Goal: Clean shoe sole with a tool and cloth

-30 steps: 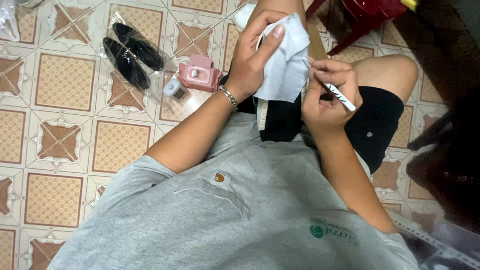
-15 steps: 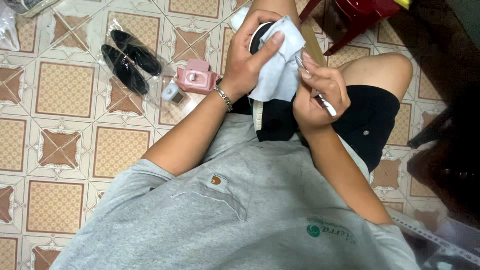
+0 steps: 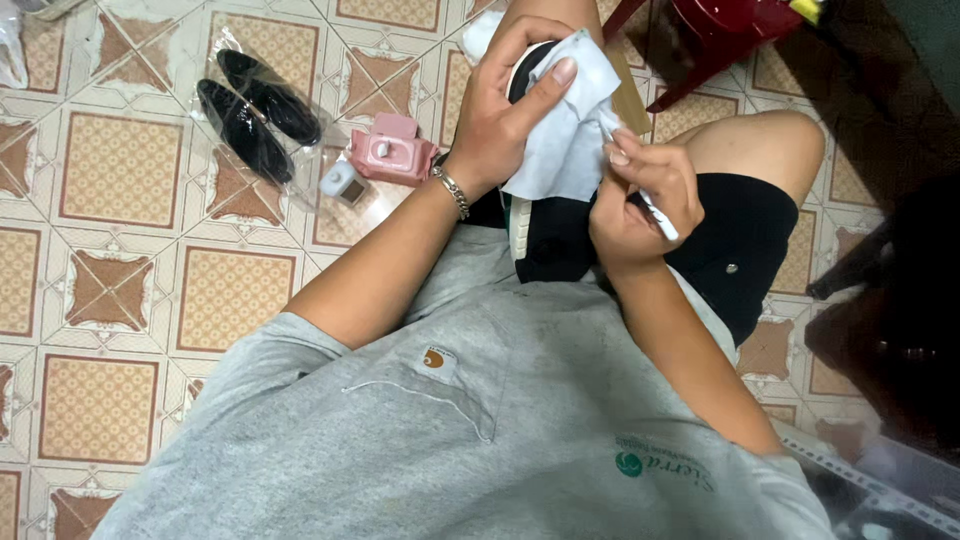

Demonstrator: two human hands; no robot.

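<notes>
The left hand [image 3: 500, 110] presses a pale blue cloth [image 3: 565, 130] onto the black white-soled shoe [image 3: 535, 230] lying lengthwise on the lap, while the right hand [image 3: 635, 200] pinches a thin white stick [image 3: 655, 212] just beside it.

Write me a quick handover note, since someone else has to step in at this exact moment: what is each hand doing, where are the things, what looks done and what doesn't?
Left hand: grip on the black shoe in the lap, thumb pressing a pale wipe onto it.
Right hand: holds a thin white tool at the wipe's edge.
On the tiled floor: a pair of black shoes in a clear bag, a pink wipes pack, a small bottle.
Done: wipe is out and on the shoe.
Left: cannot tell how much of the shoe is clean; bagged pair untouched.
</notes>
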